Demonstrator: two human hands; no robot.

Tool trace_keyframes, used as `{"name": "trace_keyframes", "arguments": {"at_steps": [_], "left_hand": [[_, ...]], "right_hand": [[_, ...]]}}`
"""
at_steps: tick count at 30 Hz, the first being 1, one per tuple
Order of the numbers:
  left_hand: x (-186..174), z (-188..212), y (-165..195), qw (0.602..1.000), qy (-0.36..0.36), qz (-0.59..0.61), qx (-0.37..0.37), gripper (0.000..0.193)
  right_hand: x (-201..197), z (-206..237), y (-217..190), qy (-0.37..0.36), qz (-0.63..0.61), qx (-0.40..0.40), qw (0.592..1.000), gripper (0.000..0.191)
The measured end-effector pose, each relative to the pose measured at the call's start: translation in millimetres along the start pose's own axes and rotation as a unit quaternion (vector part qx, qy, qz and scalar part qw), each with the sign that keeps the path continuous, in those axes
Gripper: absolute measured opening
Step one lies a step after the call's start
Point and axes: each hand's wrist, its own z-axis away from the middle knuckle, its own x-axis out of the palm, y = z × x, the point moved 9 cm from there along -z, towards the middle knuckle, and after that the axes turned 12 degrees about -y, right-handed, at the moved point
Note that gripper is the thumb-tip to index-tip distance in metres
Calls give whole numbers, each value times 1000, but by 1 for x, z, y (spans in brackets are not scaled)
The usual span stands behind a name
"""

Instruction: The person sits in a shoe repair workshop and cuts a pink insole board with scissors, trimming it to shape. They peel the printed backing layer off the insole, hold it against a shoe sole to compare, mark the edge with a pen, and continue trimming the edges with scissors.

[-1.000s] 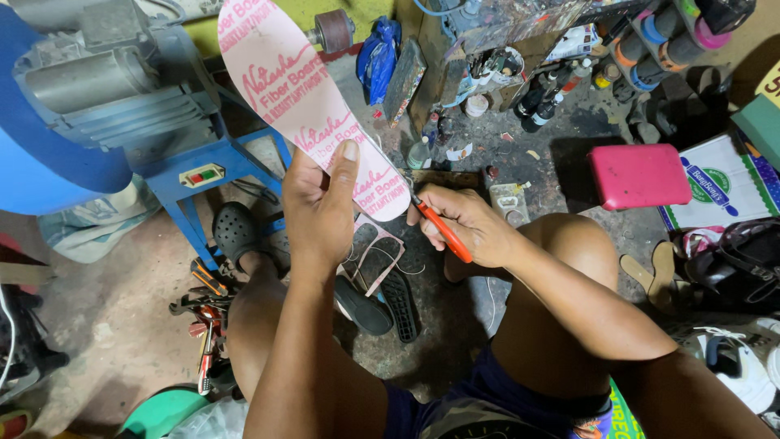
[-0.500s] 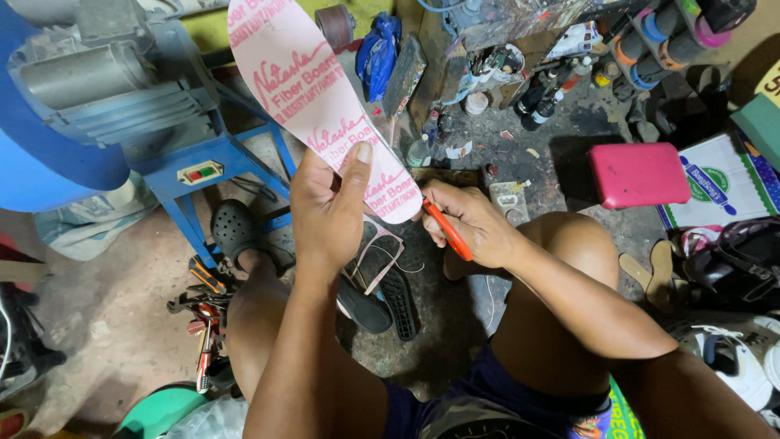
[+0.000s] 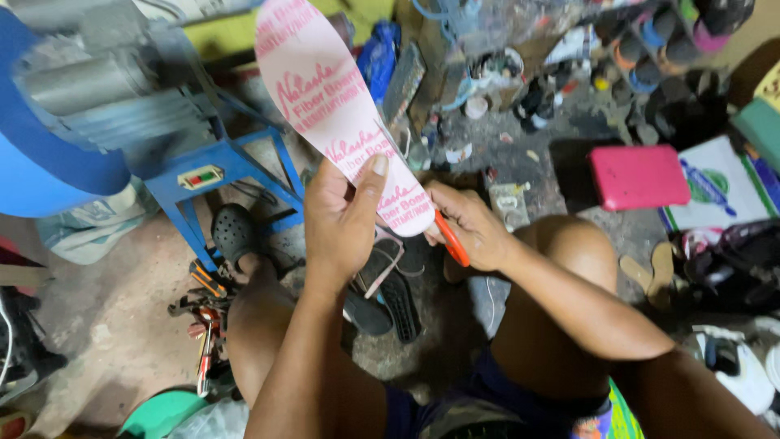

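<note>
a: in the head view, what is the left hand [image 3: 345,215] doing?

b: it is closed on a pink shoe insole [image 3: 337,106], thumb on top. the insole goes up to the top middle of the frame.

a: and the right hand [image 3: 471,228]?

b: it is closed on orange scissors [image 3: 452,240], at the low end of the insole, in the middle of the frame.

a: what else is near?

b: a blue machine [image 3: 89,114] at the upper left, a pink box [image 3: 642,175] at the right, and black sandals [image 3: 390,293] on the floor under the hands.
</note>
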Motion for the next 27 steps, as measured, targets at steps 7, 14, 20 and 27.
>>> {"name": "trace_keyframes", "arguments": {"at_steps": [7, 14, 20, 27], "left_hand": [[-1, 1, -4, 999, 5, 47, 3, 16], [-26, 4, -1, 995, 84, 23, 42, 18], [-31, 4, -5, 993, 95, 45, 52, 21], [-29, -2, -21, 974, 69, 211, 38, 22]], "right_hand": [[5, 4, -3, -3, -10, -2, 1000, 30], [10, 1, -2, -45, -27, -48, 997, 30], [18, 2, 4, -59, -67, -33, 996, 45], [21, 4, 1, -92, -101, -28, 990, 49]]}}
